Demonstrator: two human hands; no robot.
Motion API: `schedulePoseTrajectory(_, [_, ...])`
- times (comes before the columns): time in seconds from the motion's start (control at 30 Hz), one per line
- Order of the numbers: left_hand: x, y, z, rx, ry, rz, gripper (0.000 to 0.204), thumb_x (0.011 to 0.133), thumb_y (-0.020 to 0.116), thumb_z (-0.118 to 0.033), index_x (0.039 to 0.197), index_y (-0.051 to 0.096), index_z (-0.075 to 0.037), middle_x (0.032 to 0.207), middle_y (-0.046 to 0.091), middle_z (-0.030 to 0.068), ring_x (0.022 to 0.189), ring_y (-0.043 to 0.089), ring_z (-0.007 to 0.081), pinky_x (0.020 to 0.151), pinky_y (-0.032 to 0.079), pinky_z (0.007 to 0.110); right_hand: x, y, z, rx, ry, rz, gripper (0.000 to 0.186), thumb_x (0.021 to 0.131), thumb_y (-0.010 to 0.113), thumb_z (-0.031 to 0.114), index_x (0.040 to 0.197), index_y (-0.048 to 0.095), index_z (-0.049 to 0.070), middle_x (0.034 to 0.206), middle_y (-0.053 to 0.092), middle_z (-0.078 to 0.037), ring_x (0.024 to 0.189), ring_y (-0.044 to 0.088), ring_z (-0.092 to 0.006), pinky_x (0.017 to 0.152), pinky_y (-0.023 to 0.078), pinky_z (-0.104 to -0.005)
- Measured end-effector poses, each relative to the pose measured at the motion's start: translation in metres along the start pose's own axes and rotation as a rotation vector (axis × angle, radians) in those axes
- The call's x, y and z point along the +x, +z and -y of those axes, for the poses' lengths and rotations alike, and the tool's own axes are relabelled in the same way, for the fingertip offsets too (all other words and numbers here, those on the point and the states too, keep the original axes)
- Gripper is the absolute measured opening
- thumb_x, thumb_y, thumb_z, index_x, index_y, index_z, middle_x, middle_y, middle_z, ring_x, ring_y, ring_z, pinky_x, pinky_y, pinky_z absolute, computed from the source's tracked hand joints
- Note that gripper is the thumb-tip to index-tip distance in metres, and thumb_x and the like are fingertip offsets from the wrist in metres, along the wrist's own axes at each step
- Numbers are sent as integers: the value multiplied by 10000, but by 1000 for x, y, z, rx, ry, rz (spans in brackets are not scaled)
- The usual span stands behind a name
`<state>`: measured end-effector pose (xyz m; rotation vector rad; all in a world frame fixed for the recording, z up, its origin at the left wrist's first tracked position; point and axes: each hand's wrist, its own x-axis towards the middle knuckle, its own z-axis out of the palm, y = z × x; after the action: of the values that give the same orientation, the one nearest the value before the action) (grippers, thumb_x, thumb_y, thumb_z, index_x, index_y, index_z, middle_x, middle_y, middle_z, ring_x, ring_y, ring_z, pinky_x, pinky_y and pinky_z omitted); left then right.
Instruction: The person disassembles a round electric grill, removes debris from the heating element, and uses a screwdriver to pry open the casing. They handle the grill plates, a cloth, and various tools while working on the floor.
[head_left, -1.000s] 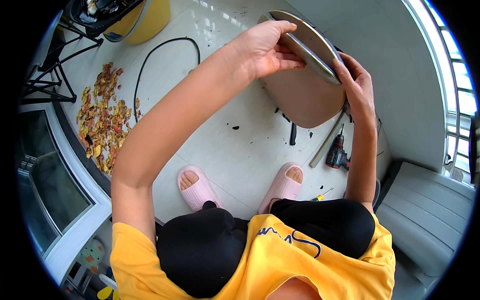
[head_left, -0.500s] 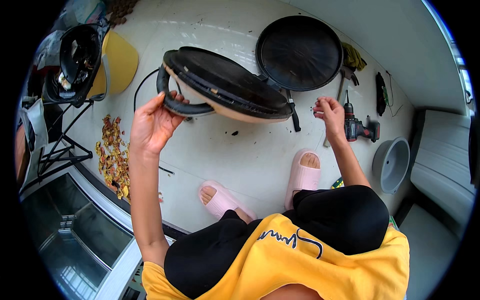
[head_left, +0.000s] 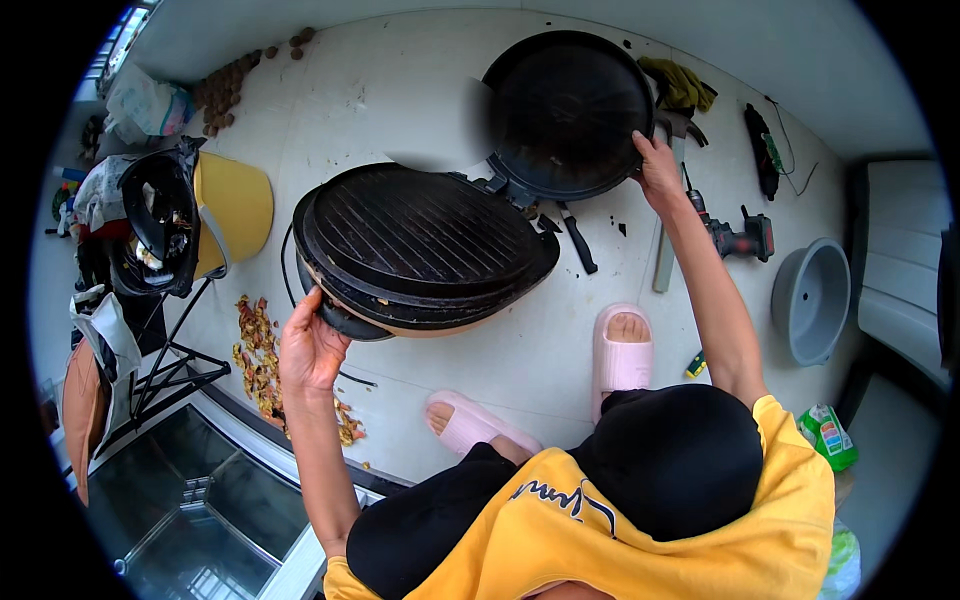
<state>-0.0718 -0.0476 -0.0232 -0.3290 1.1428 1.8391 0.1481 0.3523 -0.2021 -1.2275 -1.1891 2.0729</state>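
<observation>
A black electric griddle lies opened in front of me, its two round halves joined by a hinge (head_left: 500, 188). The ridged half (head_left: 430, 235) is tilted, cooking face up, with a pale outer shell along its near edge. My left hand (head_left: 312, 350) grips the black handle (head_left: 350, 322) at that half's near-left edge, fingers partly hidden beneath it. At the far side, my right hand (head_left: 658, 172) pinches the right rim of the smooth round half (head_left: 570, 115), thumb on top. A black-handled knife (head_left: 580, 245) lies beside the hinge, among dark broken bits.
To the right lie a hammer (head_left: 664, 258), a cordless drill (head_left: 742, 238), a green cloth (head_left: 680, 85) and a grey basin (head_left: 810, 300). A yellow bucket (head_left: 238, 205), scattered dry peels (head_left: 258, 360) and a black folding frame (head_left: 170, 375) are on the left. My pink slippers (head_left: 622, 355) stand close by.
The ridged half has come down and turned its face more upward, with my left hand still on its handle. My right hand has moved from mid-air onto the smooth half's rim.
</observation>
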Motion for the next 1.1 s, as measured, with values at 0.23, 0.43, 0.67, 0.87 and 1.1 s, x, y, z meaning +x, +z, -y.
schedulePoseTrajectory(0.23, [0, 48, -9, 20, 28, -24, 188, 919, 468, -146, 944, 534, 28, 880, 614, 151, 837, 621, 285, 749, 557, 374, 12, 10, -11, -80, -348, 27, 305, 890, 528, 183, 1096, 558, -39, 951, 614, -37, 816, 534, -89, 731, 427, -225])
schedulePoseTrajectory(0.43, [-28, 57, -33, -21, 93, -58, 210, 934, 405, -107, 1044, 497, 46, 903, 603, 139, 851, 610, 234, 778, 546, 380, -72, 73, 41, -471, -620, 38, 218, 835, 538, 122, 1006, 579, -6, 674, 561, -136, 590, 528, -151, 567, 439, -285])
schedulePoseTrajectory(0.67, [-41, 25, -22, -30, 108, -57, 303, 939, 349, -91, 1171, 459, 72, 1139, 574, 206, 1031, 587, 303, 868, 514, 428, -137, 128, 54, -634, -1183, 342, 538, 571, 663, -33, 1087, 512, -38, 860, 593, -171, 729, 596, -303, 639, 503, -344])
schedulePoseTrajectory(0.87, [-51, -36, 6, -54, 162, -125, 318, 924, 389, -98, 1183, 477, 64, 1158, 571, 191, 1067, 565, 298, 925, 464, 445, -153, 146, 29, -752, -1412, 480, 485, 573, 658, 18, 1037, 548, -70, 964, 622, -195, 772, 631, -262, 667, 538, -299])
schedulePoseTrajectory(1.1, [-56, -133, 58, -261, 303, -8, 322, 878, 466, -63, 1168, 502, 73, 1203, 549, 182, 1124, 523, 297, 1012, 378, 433, -166, 162, 9, -765, -1497, 583, 340, 702, 582, 38, 1033, 584, -41, 995, 628, -188, 786, 633, -268, 683, 536, -315])
